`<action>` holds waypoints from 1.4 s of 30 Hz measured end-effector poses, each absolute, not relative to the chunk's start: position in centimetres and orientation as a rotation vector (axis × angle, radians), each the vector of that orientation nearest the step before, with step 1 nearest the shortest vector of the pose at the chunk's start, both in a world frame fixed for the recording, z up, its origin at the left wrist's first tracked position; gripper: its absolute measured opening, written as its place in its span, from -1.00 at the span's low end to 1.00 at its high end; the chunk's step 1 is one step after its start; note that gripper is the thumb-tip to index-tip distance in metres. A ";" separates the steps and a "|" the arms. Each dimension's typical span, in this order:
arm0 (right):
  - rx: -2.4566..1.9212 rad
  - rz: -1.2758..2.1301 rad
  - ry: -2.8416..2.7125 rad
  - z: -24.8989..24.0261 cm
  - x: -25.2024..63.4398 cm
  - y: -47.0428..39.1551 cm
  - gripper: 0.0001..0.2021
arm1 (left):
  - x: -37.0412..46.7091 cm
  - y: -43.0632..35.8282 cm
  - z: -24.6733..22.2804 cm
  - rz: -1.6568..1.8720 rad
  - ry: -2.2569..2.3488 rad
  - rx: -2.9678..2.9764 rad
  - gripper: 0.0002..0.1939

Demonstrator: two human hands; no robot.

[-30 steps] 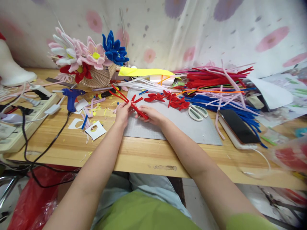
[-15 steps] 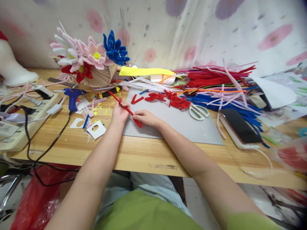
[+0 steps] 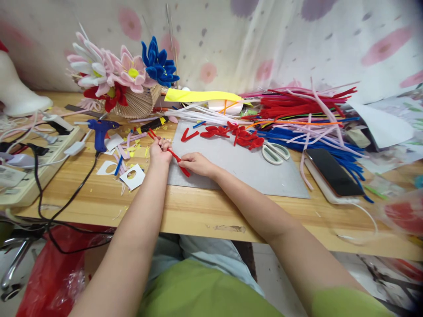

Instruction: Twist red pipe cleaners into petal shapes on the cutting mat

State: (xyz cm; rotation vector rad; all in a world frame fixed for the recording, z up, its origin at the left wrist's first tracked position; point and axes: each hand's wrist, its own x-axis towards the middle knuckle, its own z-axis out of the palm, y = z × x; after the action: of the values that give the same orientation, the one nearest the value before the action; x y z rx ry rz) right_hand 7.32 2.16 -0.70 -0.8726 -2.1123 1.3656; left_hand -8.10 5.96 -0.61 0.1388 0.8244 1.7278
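My left hand (image 3: pixel 161 151) is closed around a red fuzzy stem (image 3: pixel 174 155), whose upper end sticks out past the fingers. Near the lower end of that stem, my right hand (image 3: pixel 195 163) pinches it between thumb and fingers. Both hands are over the left part of a grey cutting mat (image 3: pixel 224 168). Just beyond them on the mat lie a bent red piece (image 3: pixel 189 135) and several red looped shapes (image 3: pixel 247 138). White-handled scissors (image 3: pixel 275 153) rest to the right of these.
A blue glue gun (image 3: pixel 100 134), cut white cards (image 3: pixel 132 177) and a power strip (image 3: pixel 42 165) lie left. Fuzzy flowers (image 3: pixel 128 72) stand behind. Bundles of red stems (image 3: pixel 294 107) and blue stems (image 3: pixel 317 143) lie back right, near a phone (image 3: pixel 333 171).
My left hand has shifted slightly left and down. The stem's lower end has moved left and its strands look closer together; two tips now show at the upper end.
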 end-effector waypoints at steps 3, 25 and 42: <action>-0.862 1.398 -2.069 -0.8 7.5 2.1 -0.70 | -8.0 5.9 -0.4 1.735 0.785 0.074 -0.60; -1.110 1.560 -1.623 -1.6 9.2 3.7 -0.88 | -5.3 2.8 -0.4 1.359 1.336 1.015 -0.74; -0.925 1.621 -1.672 -0.9 10.1 4.4 -0.81 | -3.8 2.7 -0.4 1.456 1.277 0.832 -0.69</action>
State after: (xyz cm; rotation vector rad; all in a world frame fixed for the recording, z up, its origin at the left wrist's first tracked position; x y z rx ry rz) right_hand 10.11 4.38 -0.86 -0.9251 -1.6718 1.6209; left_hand -3.83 2.67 -0.37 0.8323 1.2765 1.4563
